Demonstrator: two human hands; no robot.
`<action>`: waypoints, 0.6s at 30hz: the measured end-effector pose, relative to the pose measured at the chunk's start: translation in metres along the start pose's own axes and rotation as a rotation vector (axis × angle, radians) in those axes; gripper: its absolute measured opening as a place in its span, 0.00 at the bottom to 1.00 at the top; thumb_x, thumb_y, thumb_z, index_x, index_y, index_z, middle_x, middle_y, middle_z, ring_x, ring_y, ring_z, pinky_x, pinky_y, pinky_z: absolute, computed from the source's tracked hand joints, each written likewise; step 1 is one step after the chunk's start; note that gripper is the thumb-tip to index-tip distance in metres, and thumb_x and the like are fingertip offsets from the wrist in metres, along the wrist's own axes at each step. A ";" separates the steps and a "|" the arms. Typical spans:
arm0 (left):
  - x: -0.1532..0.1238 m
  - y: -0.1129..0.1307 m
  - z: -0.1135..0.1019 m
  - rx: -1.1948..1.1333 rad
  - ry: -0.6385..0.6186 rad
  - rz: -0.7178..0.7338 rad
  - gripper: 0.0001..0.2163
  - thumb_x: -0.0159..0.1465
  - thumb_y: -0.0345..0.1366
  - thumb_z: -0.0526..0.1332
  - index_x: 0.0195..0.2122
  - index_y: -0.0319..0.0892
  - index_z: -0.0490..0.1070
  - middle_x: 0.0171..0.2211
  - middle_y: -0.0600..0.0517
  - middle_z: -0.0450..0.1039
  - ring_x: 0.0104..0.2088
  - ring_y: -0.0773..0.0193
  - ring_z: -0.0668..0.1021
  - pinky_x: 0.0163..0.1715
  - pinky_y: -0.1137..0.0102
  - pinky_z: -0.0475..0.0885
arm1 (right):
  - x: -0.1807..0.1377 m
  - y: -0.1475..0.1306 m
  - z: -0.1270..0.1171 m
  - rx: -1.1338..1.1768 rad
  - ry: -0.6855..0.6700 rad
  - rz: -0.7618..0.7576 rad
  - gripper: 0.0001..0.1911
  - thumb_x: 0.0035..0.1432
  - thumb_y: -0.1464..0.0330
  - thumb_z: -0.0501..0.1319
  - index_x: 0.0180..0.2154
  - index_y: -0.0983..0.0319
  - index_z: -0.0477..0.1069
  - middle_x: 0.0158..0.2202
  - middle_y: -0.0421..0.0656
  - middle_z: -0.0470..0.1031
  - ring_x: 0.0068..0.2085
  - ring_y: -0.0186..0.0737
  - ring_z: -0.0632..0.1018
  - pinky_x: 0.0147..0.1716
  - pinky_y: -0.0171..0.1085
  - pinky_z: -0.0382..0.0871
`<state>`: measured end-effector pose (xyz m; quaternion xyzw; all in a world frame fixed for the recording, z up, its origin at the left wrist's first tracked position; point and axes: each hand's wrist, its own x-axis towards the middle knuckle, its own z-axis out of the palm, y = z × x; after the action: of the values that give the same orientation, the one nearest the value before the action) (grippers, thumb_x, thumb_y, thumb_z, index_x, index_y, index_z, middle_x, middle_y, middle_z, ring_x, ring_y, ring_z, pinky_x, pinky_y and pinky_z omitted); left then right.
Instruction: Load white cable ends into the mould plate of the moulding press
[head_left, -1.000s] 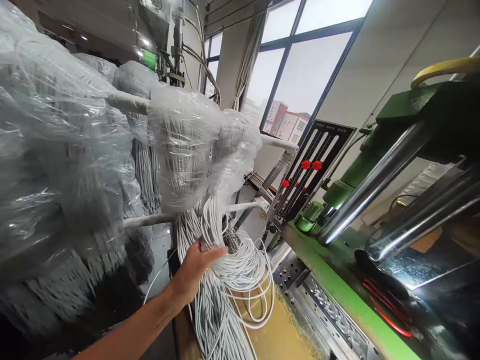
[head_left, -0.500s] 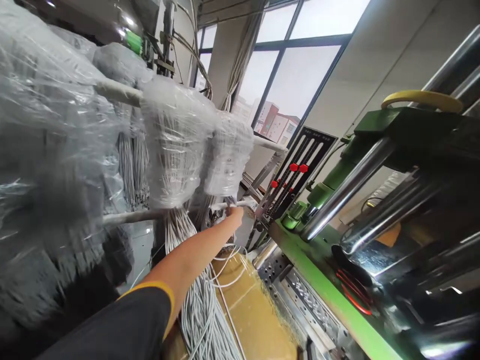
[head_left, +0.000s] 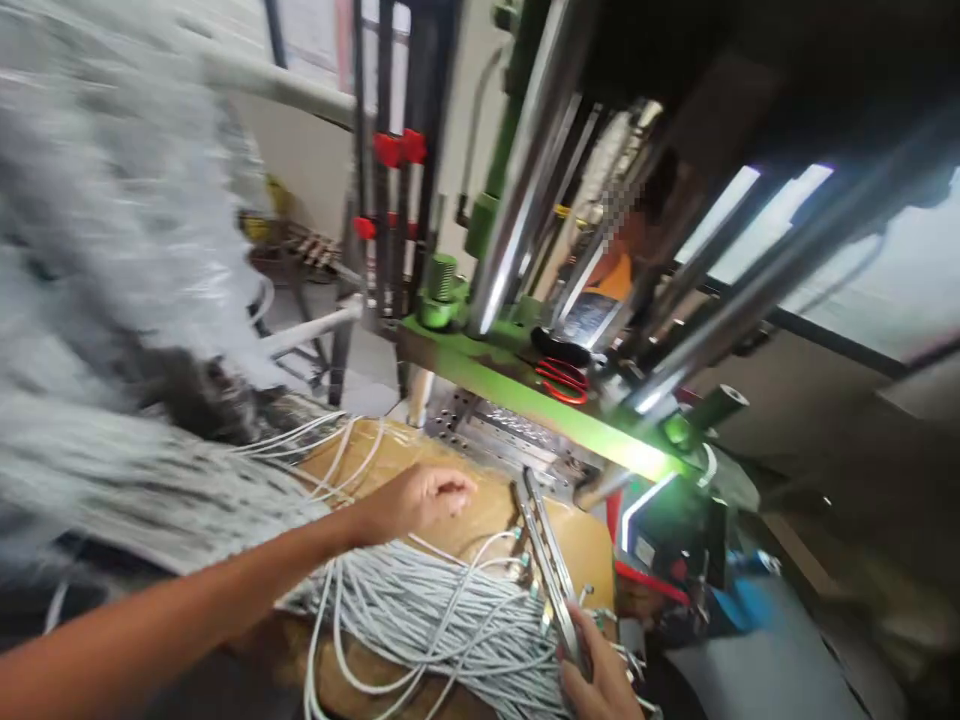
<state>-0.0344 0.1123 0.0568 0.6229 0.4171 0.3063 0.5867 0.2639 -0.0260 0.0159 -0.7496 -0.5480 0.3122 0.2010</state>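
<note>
Head view, the only one. The left hand point(head_left: 420, 500) is stretched out over the brown-wrapped desk point(head_left: 517, 510), fingers loosely curled; a thin strand may be pinched, but the grip cannot be told through the blur. The right hand point(head_left: 596, 680) sits at the bottom edge, closed around the lower end of a long metal strip point(head_left: 547, 560) that lies slanted across the desk toward the machine. Between and below the hands a bundle of grey-white cables point(head_left: 450, 620) is spread across the desk, its plug ends near the strip and the right hand. More cables point(head_left: 112, 250) hang at the left, badly motion-blurred.

Behind the desk stands a green machine bed point(head_left: 525, 385) with chrome columns point(head_left: 517, 170), and red-handled scissors point(head_left: 562, 378) lie on the bed. A slotted panel with red knobs point(head_left: 397, 148) is seen at the back.

Progress, as a judgement: the cables are already laid out on the desk and the strip is in hand, but no cable ends look seated in the strip or placed in the machine, so most of the work appears left.

Hard to make out: the right hand is cut off by the frame edge, the cable plug ends are too small to identify, and the left fingertips are smeared. A person behind the columns is mostly hidden.
</note>
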 end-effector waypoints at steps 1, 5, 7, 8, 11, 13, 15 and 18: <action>0.006 -0.007 0.013 0.112 -0.070 0.006 0.18 0.62 0.44 0.61 0.48 0.39 0.75 0.43 0.47 0.78 0.43 0.56 0.78 0.45 0.66 0.72 | 0.005 0.004 0.003 0.073 -0.005 0.020 0.28 0.53 0.60 0.60 0.54 0.64 0.69 0.42 0.46 0.81 0.47 0.45 0.78 0.48 0.39 0.71; 0.043 -0.037 0.057 0.354 -0.039 0.031 0.33 0.56 0.45 0.65 0.63 0.41 0.63 0.64 0.43 0.60 0.62 0.49 0.65 0.62 0.60 0.62 | 0.020 0.016 0.012 0.283 0.008 0.017 0.36 0.45 0.57 0.63 0.53 0.71 0.70 0.44 0.51 0.81 0.44 0.50 0.79 0.48 0.41 0.71; 0.058 -0.048 0.066 0.381 -0.028 0.026 0.40 0.52 0.42 0.68 0.66 0.40 0.56 0.68 0.43 0.50 0.67 0.49 0.55 0.67 0.58 0.52 | 0.024 0.020 0.013 0.322 0.015 -0.011 0.35 0.45 0.55 0.64 0.52 0.70 0.72 0.48 0.52 0.80 0.49 0.53 0.78 0.50 0.42 0.70; 0.063 -0.051 0.066 0.354 -0.036 0.008 0.43 0.51 0.40 0.68 0.67 0.40 0.54 0.69 0.43 0.47 0.68 0.49 0.53 0.67 0.56 0.50 | 0.026 0.020 0.011 0.335 0.009 -0.027 0.35 0.45 0.55 0.64 0.52 0.69 0.73 0.49 0.52 0.79 0.51 0.54 0.77 0.51 0.42 0.70; 0.064 -0.051 0.058 0.179 -0.066 -0.039 0.47 0.48 0.37 0.70 0.68 0.42 0.50 0.70 0.42 0.43 0.66 0.48 0.58 0.64 0.56 0.58 | 0.030 0.011 0.001 0.326 -0.056 -0.066 0.34 0.46 0.57 0.64 0.54 0.65 0.71 0.54 0.49 0.76 0.57 0.53 0.74 0.57 0.43 0.67; 0.060 -0.048 0.047 0.147 -0.047 -0.004 0.44 0.48 0.37 0.70 0.67 0.42 0.55 0.69 0.42 0.43 0.65 0.48 0.60 0.63 0.58 0.62 | 0.034 -0.002 -0.008 0.302 -0.112 -0.082 0.33 0.47 0.60 0.64 0.55 0.64 0.70 0.55 0.47 0.75 0.58 0.52 0.73 0.59 0.44 0.64; 0.056 -0.046 0.036 0.249 0.021 0.070 0.38 0.50 0.39 0.70 0.63 0.42 0.62 0.69 0.42 0.48 0.66 0.48 0.60 0.64 0.58 0.60 | 0.044 -0.017 -0.017 0.291 -0.168 -0.108 0.32 0.47 0.64 0.64 0.56 0.63 0.70 0.54 0.46 0.77 0.56 0.51 0.74 0.59 0.45 0.64; 0.058 -0.046 0.020 0.459 0.191 0.184 0.29 0.53 0.40 0.68 0.58 0.46 0.69 0.65 0.44 0.56 0.65 0.49 0.61 0.65 0.56 0.58 | 0.067 -0.033 -0.022 0.220 -0.184 -0.192 0.29 0.46 0.68 0.65 0.53 0.59 0.72 0.48 0.42 0.80 0.48 0.47 0.78 0.53 0.42 0.70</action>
<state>0.0024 0.1520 0.0031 0.7432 0.4708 0.3131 0.3578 0.2697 0.0493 0.0361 -0.6356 -0.5956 0.4169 0.2598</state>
